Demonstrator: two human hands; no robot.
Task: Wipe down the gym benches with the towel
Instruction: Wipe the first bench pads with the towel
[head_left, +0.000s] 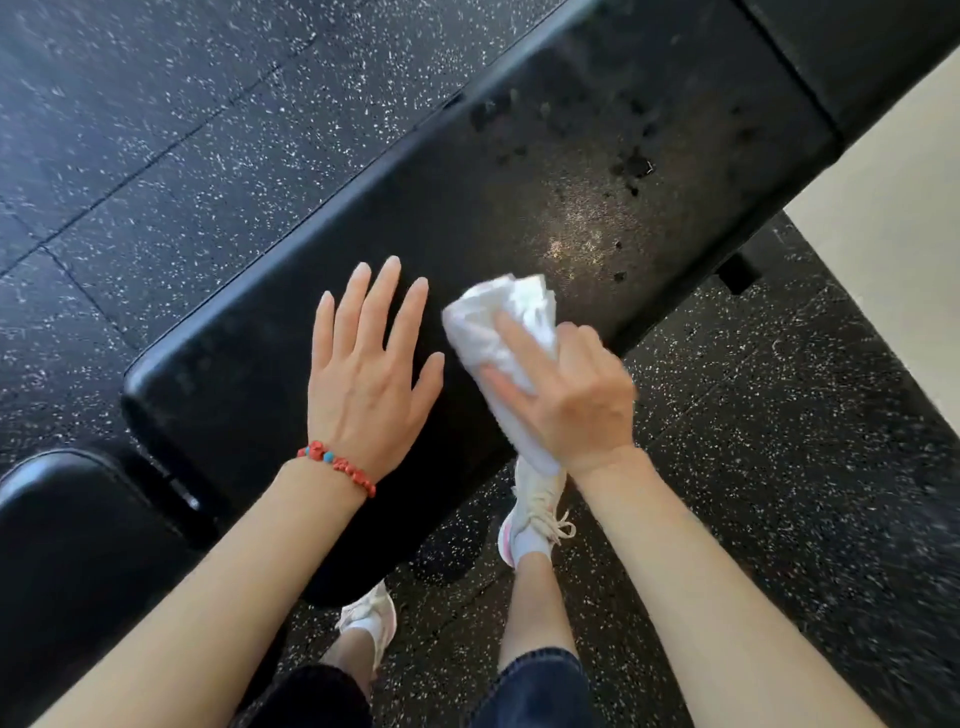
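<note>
Standing: two white shoes (535, 512) on speckled floor (779, 467), on the near side of the bench, below both hands.
Right hand: the right hand (571, 395) grips the towel, fingers and thumb curled round its lower part, at the bench's near edge.
Towel: a bunched white towel (498, 322) sticks out past the right fingers, its far end lying on the pad; its lower end hangs beyond the near edge, under the wrist.
Left hand: the left hand (371, 358) lies flat just left of the towel, fingers straight and spread, holding nothing, palm down on the pad. A red bracelet (337, 466) circles its wrist.
Bench: the black bench (519, 197) runs diagonally away from the grip towards the upper right. Its rounded end lies left of the left hand.
Open pad: beyond the towel the pad is bare, with dark spots (631, 166) and a dull glint.
Far edge: a seam crosses the pad well beyond the grip, another black pad (857, 52) past it.
Neighbour: a second black cushion (67, 545) sits left of the left forearm, across a gap.
</note>
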